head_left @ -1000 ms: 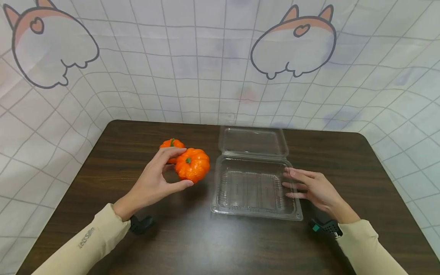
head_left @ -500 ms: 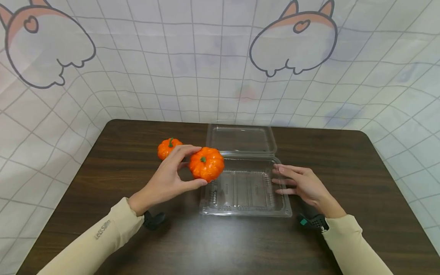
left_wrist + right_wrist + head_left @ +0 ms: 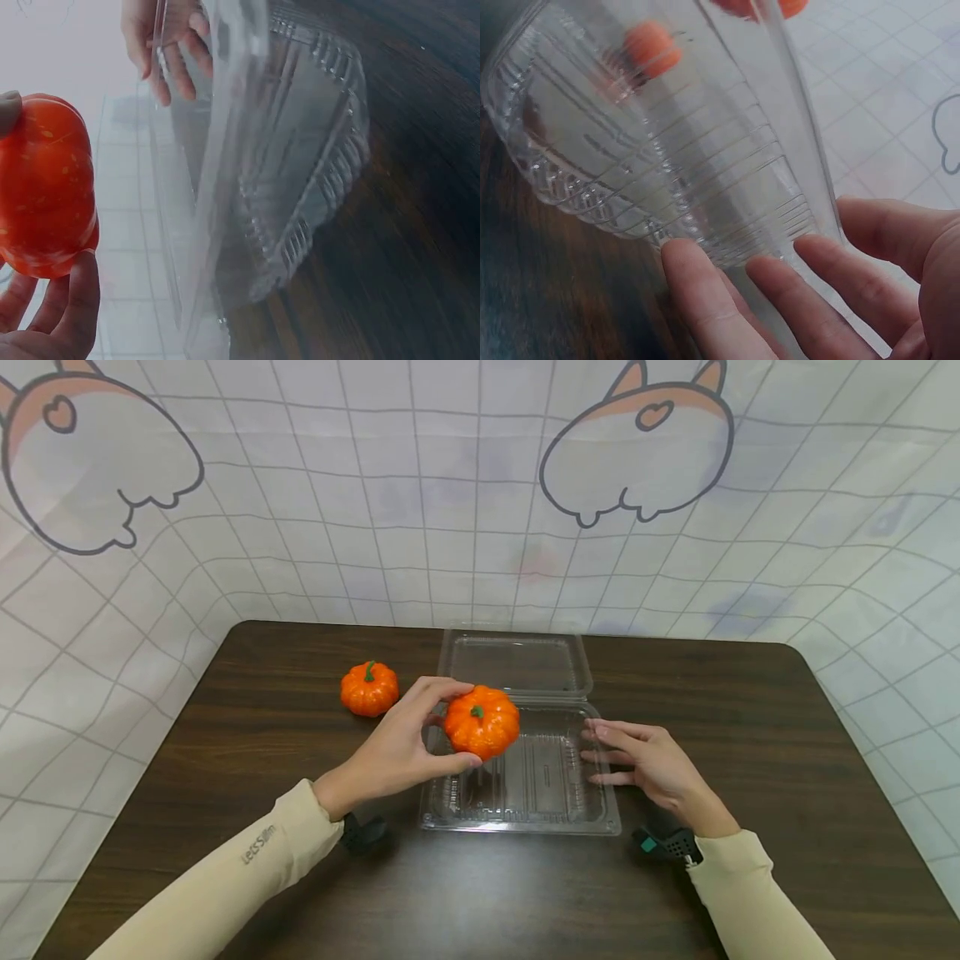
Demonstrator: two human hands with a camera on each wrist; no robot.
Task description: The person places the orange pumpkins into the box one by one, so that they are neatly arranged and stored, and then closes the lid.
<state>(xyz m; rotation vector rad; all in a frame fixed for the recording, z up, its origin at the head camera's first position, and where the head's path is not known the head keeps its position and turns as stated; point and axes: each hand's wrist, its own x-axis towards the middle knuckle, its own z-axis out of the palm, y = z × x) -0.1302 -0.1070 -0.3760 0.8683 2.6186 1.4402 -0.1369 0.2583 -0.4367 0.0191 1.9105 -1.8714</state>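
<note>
My left hand (image 3: pixel 401 747) holds an orange toy pumpkin (image 3: pixel 482 722) with a green stem, gripped between thumb and fingers. In the head view it overlaps the left part of a clear plastic clamshell box (image 3: pixel 519 817). The box stands with its lid (image 3: pixel 513 664) folded back toward the wall. In the left wrist view the held pumpkin (image 3: pixel 49 187) shows at the left edge, beside the box. My right hand (image 3: pixel 656 768) touches the box's right side with straight, slightly spread fingers. The right wrist view shows these fingertips (image 3: pixel 686 259) at the ribbed side wall and the thumb at the rim.
A second orange pumpkin (image 3: pixel 370 688) sits on the dark wooden table (image 3: pixel 480 902), left of the box. Behind the table hangs a white gridded curtain (image 3: pixel 450 510) with cartoon prints. Both wrists wear dark straps.
The left hand has carried its pumpkin rightward, over the box's left part. The box and the right hand have shifted left together. The second pumpkin is now fully uncovered.
</note>
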